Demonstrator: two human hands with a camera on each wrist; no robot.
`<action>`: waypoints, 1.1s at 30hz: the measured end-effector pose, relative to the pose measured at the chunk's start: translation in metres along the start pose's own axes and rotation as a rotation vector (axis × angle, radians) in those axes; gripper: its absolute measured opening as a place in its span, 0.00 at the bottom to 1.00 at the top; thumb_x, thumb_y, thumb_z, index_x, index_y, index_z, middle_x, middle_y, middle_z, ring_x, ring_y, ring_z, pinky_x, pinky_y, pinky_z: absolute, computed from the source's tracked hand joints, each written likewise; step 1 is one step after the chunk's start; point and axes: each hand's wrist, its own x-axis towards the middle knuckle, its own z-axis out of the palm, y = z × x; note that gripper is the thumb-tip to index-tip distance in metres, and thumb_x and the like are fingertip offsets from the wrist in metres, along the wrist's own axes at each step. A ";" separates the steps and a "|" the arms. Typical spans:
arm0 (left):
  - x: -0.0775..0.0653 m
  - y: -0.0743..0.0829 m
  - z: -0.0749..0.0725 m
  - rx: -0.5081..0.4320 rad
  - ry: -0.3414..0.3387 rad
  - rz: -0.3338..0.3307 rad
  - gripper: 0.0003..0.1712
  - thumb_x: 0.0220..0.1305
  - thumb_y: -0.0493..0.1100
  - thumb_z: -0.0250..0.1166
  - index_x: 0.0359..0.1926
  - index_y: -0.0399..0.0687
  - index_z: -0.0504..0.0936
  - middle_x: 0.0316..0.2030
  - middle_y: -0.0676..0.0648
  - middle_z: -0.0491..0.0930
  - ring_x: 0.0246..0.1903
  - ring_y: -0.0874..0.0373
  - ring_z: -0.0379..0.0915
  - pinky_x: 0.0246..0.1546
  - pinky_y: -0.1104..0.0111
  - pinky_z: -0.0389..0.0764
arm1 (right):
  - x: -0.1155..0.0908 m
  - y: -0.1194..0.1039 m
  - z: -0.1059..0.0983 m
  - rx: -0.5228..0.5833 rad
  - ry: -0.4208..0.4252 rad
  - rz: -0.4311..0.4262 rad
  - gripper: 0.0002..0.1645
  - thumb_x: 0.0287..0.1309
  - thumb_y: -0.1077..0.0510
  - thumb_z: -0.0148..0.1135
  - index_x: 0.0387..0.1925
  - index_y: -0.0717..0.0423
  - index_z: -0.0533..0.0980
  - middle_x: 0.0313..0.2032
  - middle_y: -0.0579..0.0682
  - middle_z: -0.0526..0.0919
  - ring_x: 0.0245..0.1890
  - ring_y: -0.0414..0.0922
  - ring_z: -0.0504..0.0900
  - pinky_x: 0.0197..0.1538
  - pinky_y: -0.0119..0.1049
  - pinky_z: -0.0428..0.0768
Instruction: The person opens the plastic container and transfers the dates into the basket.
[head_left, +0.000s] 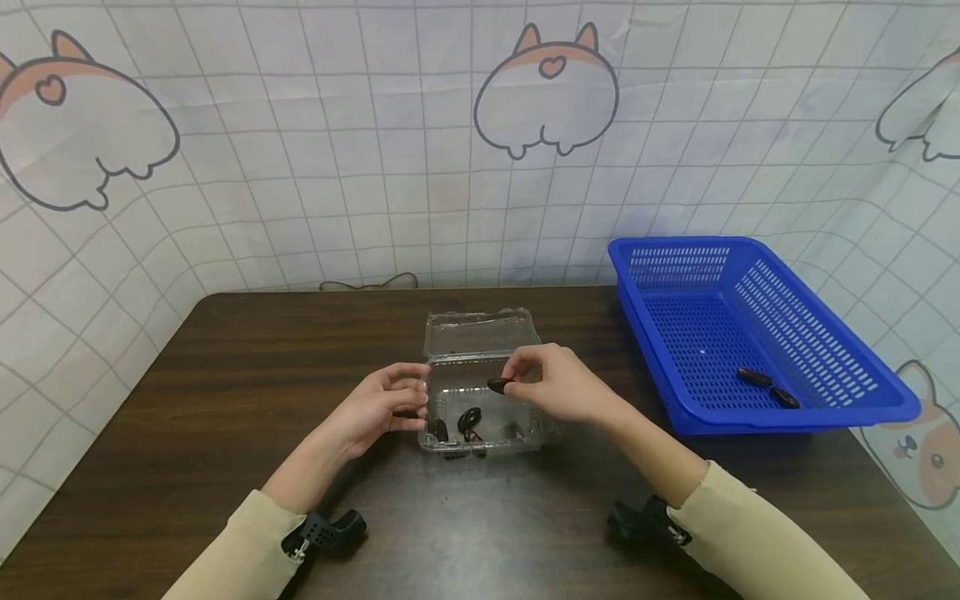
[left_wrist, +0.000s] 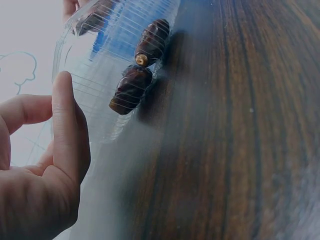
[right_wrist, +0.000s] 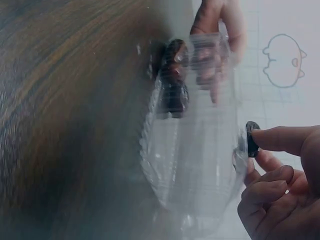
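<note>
A clear plastic clamshell box stands on the table with its lid tipped back. Several dark, wrinkled dates lie in its front left part; through the box wall two dates show large in the left wrist view. Between thumb and fingertips, my right hand pinches one date over the right half of the box. That date appears beside the rim in the right wrist view. My left hand rests its fingertips against the box's left side, fingers slightly bent.
At the right of the table stands a blue plastic basket with slotted walls, two dates lying inside near its front. A white grid-patterned curtain hangs behind and beside the dark wooden table.
</note>
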 end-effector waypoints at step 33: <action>-0.001 0.000 0.000 -0.019 -0.005 0.003 0.33 0.71 0.29 0.59 0.74 0.32 0.61 0.45 0.43 0.75 0.35 0.56 0.79 0.40 0.62 0.87 | -0.057 0.018 -0.079 -0.002 0.199 0.098 0.12 0.70 0.54 0.66 0.48 0.57 0.81 0.43 0.53 0.84 0.38 0.49 0.82 0.40 0.41 0.80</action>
